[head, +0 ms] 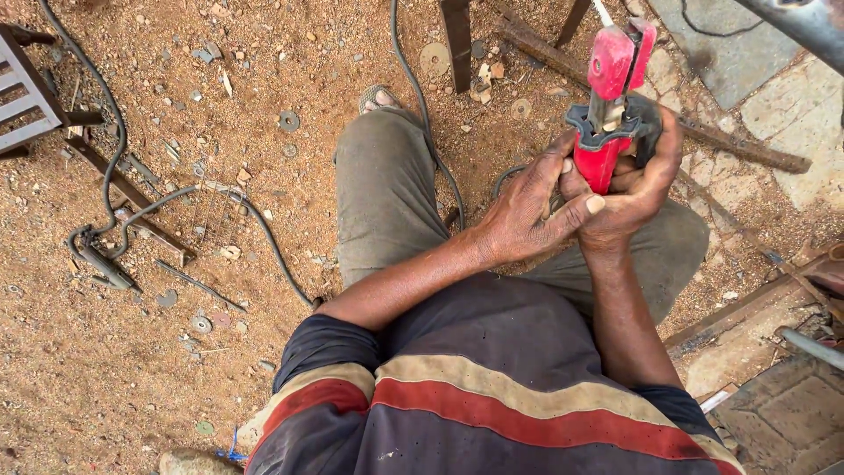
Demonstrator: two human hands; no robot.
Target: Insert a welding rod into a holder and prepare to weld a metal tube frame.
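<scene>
Both hands close around a red clamp tool (613, 105) at upper right of the frame: the right hand (635, 189) grips its handle, the left hand (527, 211) wraps over it, above sandy ground (132, 352).

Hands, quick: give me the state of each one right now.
Left hand: fingers closed over the right hand at the base of the red clamp-like tool.
Right hand: fingers shut around the tool's red handle.

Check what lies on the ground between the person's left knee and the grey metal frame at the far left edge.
In the head view, between the left knee and the metal frame: sandy ground with scattered washers and a dark cable.
</scene>
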